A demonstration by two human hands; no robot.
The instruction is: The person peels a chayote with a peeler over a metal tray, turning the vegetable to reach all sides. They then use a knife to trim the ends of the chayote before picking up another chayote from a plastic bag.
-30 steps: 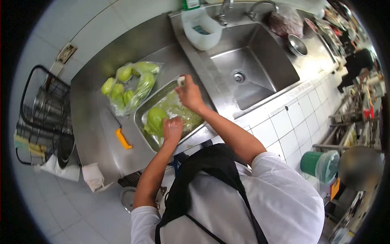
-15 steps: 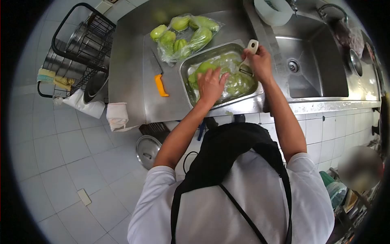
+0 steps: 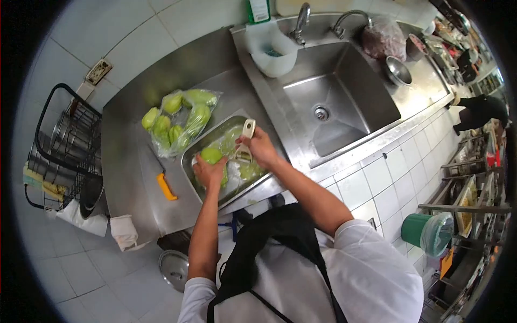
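My left hand [image 3: 210, 172] is closed around a pale green chayote [image 3: 211, 155] over the left part of a steel pan [image 3: 189, 171]. In my right hand [image 3: 260, 149] is a peeler [image 3: 248, 129], its off-white handle pointing up and its blade end low over the pan, near the left hand. Clear plastic and more green pieces [image 3: 250, 171] lie in the pan, partly hidden by my hands. Behind it a clear plastic bag [image 3: 196, 126] holds several chayotes. A knife with an orange handle [image 3: 166, 187] lies to the pan's left.
A steel sink [image 3: 344, 102] with taps [image 3: 301, 24] adjoins the counter at right. A whitish tub [image 3: 272, 51] stands at its corner. Left of the counter is a black wire rack [image 3: 70, 145] with pots. A metal bowl [image 3: 398, 71] and a green bucket [image 3: 417, 231] are farther right.
My view has swung to the right, showing more of the sink and room. My left hand, earlier spread over the pan's contents, now grips a chayote. The peeler stays in my right hand.
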